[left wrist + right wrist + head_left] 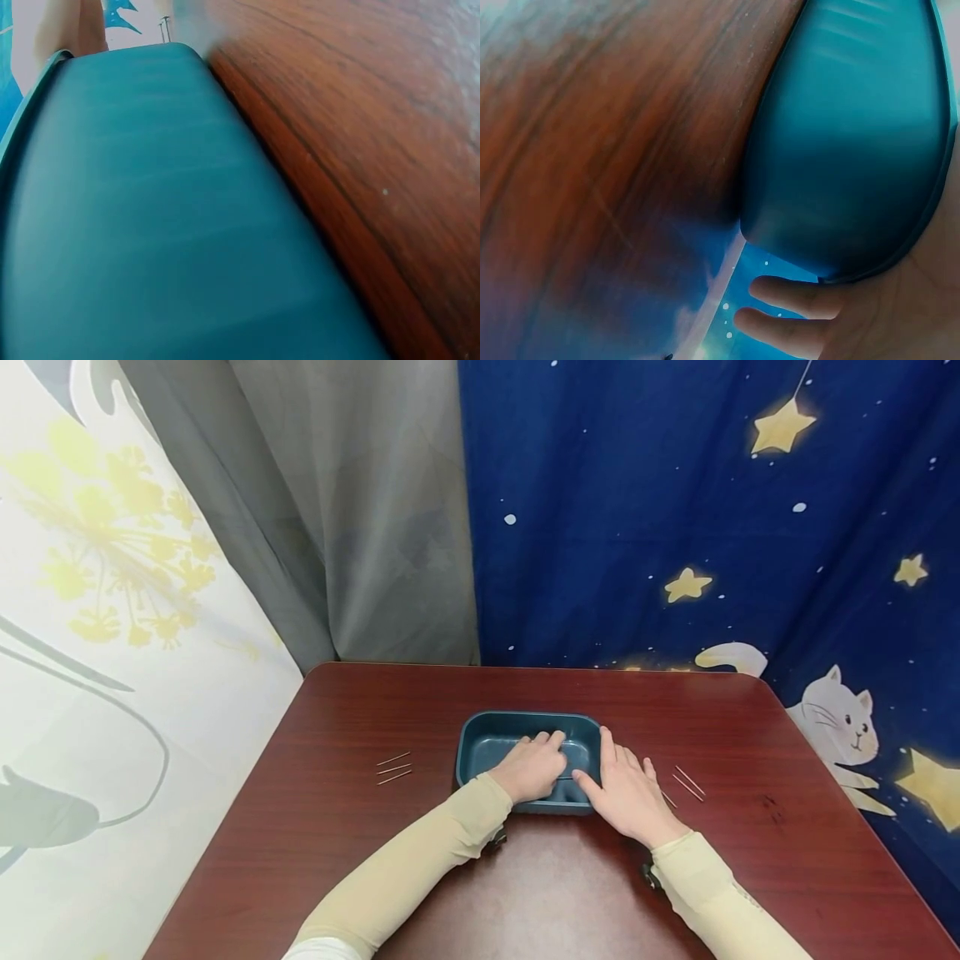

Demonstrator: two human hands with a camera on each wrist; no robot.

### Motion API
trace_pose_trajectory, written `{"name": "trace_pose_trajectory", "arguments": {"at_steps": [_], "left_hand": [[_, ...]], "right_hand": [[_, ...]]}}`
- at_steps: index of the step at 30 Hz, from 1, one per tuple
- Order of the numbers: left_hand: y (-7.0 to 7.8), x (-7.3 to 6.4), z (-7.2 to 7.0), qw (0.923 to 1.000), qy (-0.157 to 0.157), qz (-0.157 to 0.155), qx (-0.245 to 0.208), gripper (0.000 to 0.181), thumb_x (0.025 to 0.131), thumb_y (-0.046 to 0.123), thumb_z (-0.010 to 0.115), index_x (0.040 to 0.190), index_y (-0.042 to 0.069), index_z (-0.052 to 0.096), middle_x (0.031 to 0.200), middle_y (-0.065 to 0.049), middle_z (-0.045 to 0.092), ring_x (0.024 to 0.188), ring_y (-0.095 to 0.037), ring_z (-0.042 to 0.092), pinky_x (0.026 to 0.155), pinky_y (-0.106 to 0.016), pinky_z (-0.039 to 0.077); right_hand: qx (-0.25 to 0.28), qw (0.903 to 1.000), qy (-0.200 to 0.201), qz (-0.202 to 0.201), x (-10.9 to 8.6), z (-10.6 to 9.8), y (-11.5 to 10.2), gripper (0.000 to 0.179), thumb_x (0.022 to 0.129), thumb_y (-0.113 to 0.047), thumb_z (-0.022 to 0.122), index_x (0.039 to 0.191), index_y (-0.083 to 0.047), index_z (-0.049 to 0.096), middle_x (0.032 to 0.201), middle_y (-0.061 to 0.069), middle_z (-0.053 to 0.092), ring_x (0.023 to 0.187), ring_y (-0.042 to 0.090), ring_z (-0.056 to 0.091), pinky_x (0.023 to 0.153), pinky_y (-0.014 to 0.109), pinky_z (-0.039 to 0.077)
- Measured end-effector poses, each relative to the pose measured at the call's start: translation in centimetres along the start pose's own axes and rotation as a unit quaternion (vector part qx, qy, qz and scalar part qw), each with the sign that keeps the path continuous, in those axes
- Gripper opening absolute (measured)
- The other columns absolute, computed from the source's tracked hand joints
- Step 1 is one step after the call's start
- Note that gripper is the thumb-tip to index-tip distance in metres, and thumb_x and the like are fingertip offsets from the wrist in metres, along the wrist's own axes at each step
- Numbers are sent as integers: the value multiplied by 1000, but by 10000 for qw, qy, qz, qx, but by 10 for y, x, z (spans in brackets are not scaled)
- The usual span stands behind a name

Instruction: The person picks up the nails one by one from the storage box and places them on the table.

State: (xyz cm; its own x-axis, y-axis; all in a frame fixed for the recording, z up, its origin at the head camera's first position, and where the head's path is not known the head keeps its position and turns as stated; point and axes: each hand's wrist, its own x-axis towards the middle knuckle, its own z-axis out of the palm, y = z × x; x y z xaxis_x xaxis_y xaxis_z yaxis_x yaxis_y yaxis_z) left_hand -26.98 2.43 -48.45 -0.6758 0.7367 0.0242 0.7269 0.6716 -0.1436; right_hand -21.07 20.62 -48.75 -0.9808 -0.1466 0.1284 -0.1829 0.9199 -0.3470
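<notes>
A dark teal rectangular box, open at the top, stands on the table. My left hand reaches over its front rim, fingers bent down inside; whether they hold anything is hidden. At the right end, my right hand rests against the rim with its fingers extended and its thumb over the inside. In the right wrist view, two fingers stick out past the box's side. The left wrist view is mostly filled by the box's outer wall.
Several thin metal sticks lie on the reddish-brown wooden table: one group left of the box, another beside my right hand. Grey and star-patterned blue curtains hang behind the table's far edge.
</notes>
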Motion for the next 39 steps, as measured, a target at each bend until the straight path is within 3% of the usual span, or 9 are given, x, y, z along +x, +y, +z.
{"name": "trace_pose_trajectory", "arguments": {"at_steps": [9, 21, 30, 39], "left_hand": [[-5, -8, -5, 9993, 292, 46, 209, 21, 96, 27, 68, 110, 14, 77, 153, -14, 39, 138, -34, 36, 96, -49, 47], [-8, -20, -20, 9972, 672, 175, 271, 23, 96, 27, 66, 113, 14, 77, 159, -17, 30, 145, -37, 26, 97, -50, 46], [-19, -26, -29, 9975, 701, -67, 64, 26, 95, 28, 68, 117, 16, 76, 167, -15, 13, 152, -38, -10, 115, -63, 21], [-28, -40, -44, 9957, 926, -51, 49, 24, 93, 28, 71, 112, 15, 77, 166, -16, 14, 152, -40, -8, 113, -68, 18]], "right_hand": [[-110, 9999, 21, -42, 1, 2, 2, 93, 98, -56, 55, 159, 2, 15, 149, 25, 45, 136, 40, 42, 105, 74, 22], [-109, 9999, -45, -32, 0, 2, 3, 95, 98, -62, 49, 159, 1, 14, 149, 24, 45, 137, 40, 40, 106, 75, 20], [-125, 9999, -3, -29, 0, 4, 3, 93, 98, -58, 52, 159, 1, 15, 151, 23, 43, 137, 41, 41, 105, 75, 21], [-102, 9999, -21, -31, 0, 3, 3, 93, 98, -58, 52, 159, 1, 15, 152, 23, 43, 137, 40, 40, 106, 75, 20]]}}
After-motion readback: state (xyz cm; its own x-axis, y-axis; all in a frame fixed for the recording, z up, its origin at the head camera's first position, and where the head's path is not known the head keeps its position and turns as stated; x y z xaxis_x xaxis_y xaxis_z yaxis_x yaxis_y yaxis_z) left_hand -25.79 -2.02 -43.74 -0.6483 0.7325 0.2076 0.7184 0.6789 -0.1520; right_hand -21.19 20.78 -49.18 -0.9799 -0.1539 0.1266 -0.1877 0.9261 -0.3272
